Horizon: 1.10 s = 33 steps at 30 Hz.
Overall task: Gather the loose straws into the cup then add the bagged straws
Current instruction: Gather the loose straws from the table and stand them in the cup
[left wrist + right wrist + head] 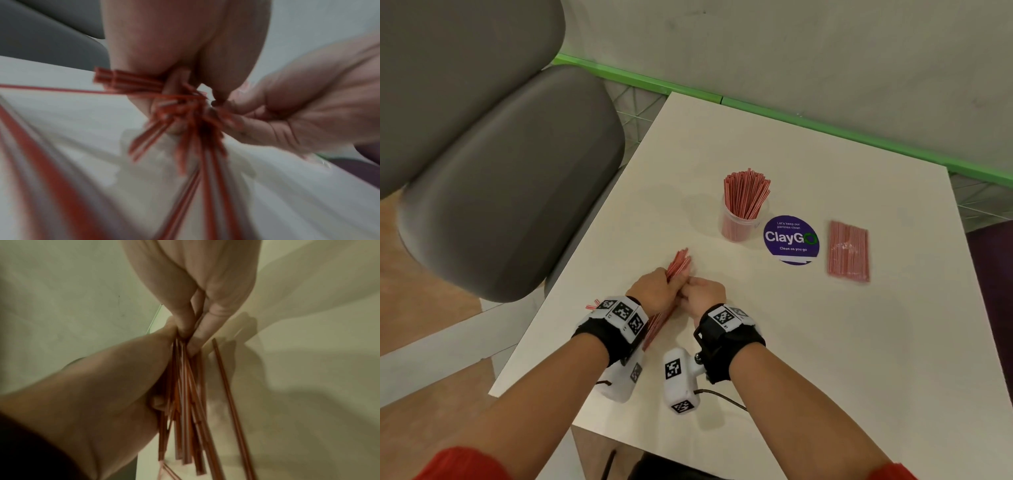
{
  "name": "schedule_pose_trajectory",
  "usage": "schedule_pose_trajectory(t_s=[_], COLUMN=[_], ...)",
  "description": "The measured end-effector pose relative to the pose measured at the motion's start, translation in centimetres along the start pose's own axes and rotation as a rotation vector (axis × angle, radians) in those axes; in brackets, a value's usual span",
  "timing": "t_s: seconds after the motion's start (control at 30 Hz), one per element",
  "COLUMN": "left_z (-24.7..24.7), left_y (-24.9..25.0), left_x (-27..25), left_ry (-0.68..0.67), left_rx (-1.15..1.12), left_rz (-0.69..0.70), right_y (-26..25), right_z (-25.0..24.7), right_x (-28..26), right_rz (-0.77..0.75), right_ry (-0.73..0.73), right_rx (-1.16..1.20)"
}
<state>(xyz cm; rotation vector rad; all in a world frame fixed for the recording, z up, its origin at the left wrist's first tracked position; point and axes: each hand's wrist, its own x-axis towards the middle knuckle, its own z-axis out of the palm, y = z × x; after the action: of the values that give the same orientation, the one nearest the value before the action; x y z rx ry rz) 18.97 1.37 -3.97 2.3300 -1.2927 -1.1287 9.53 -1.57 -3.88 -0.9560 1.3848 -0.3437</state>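
Left hand [654,287] clamps the loose straws [679,262]; right hand [703,293] pinches them too, at 7 o'clock from the cup [739,222]; light, stiff, slippery, so grip mid-bundle

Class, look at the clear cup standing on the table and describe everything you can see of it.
The cup looks like clear plastic, round and open at the top. It stands upright on the white table, just left of a round purple ClayGo sticker. It is packed with thin red-and-white straws that stick well above its rim and fan out. Neither hand touches it; both work nearer the person.
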Motion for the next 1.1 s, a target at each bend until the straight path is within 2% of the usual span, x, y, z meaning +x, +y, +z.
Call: schedule_pose_trajectory(t_s=[0.13, 0.37, 0.5, 0.57, 0.73, 0.9, 1.0, 1.1], left_z=[-0.9, -1.8, -2.7, -3.5, -5.1, -4.9, -4.5, -4.1], left_y=[0.7, 1.4, 1.9, 1.9, 1.0, 1.7, 2.7, 3.5], left_x=[0.1, -0.1, -0.2, 0.0, 0.8, 0.8, 0.1, -0.5], left_ry=[-0.088, -0.051, -0.015, 0.022, 0.193, 0.299, 0.323, 0.323], left_rx=[-0.272, -0.491, -0.680, -0.782, -0.975, -1.238, -1.404, -1.497], left_rz=[0.099, 0.117, 0.092, 0.065, 0.044, -0.025, -0.006, 0.048], right_y=[-0.8, -2.6, -2.6, -2.5, -2.1, -2.1, -2.4, -3.2], right_z=[-0.3, -2.1, -2.6, -2.9, -3.6, -2.4, -1.5, -0.9], right_x=[-0.1, 0.6, 0.7, 0.5, -0.4, -1.8, -2.1, -2.1], right_rz=[-0.021, -0.074, -0.093, -0.060, 0.067, 0.220, 0.275, 0.294], right_ry=[-0.017, 0.046, 0.058, 0.023, -0.173, -0.341, -0.401, -0.372], right_rx=[0.154, 0.125, 0.275, 0.287, 0.198, 0.243, 0.347, 0.616])
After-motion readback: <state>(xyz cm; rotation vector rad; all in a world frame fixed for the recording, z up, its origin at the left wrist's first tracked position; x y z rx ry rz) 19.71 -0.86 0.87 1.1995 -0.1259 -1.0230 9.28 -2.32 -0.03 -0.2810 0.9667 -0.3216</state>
